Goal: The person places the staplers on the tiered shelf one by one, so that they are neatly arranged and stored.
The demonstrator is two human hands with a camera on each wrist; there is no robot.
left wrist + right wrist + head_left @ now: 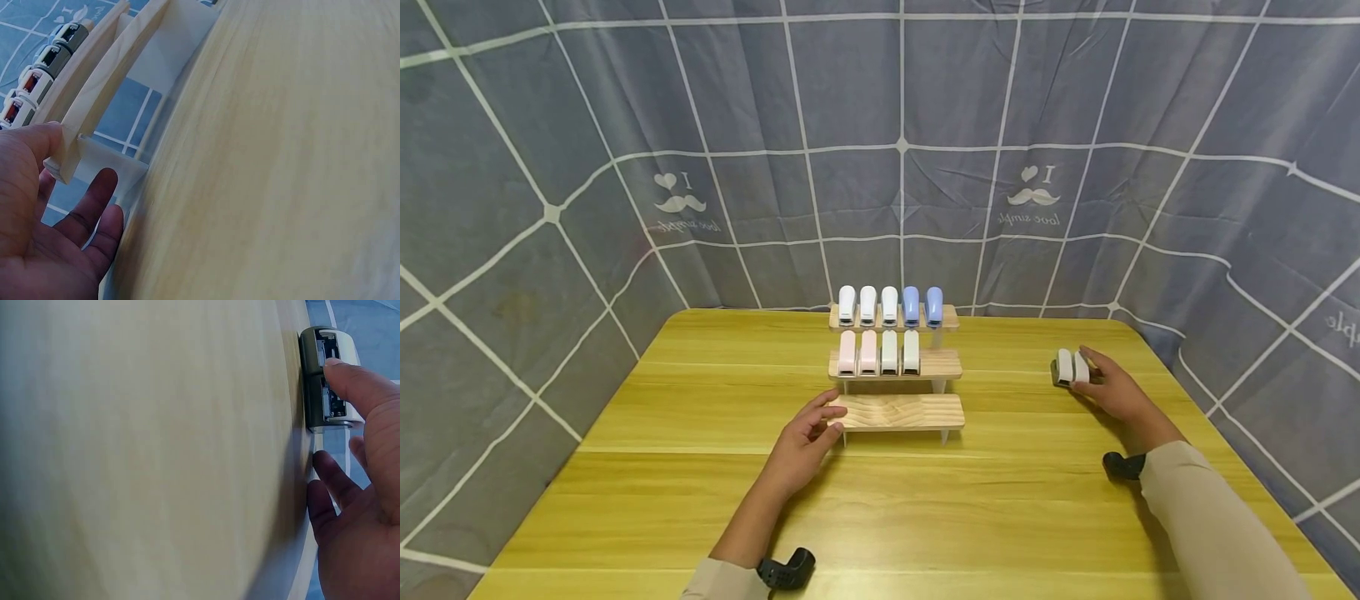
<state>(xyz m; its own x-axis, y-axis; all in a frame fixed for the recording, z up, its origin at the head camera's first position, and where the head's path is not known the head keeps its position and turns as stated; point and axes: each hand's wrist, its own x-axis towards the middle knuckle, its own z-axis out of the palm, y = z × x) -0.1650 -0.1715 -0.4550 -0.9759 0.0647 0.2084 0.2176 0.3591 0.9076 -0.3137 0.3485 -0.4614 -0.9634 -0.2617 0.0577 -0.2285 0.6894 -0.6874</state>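
My right hand [1116,393] is at two small white staplers [1064,367] with dark grey bases, side by side on the table at the right. Its thumb [359,384] is across their front ends, and the index finger reaches round the back of the right one. The other fingers spread beside them. At the left end of the lowest shelf [898,412] of a tiered wooden rack is my left hand [801,446]. The thumb [47,134] lies against the shelf's end, while the other fingers stay loosely extended below it.
White and blue staplers [933,307] line the rack's top shelf [950,319]. On the middle shelf [943,363] stand two pink staplers [868,353] and two pale green staplers [889,353]. A grey gridded curtain [865,196] surrounds the back and sides of the wooden table [970,508].
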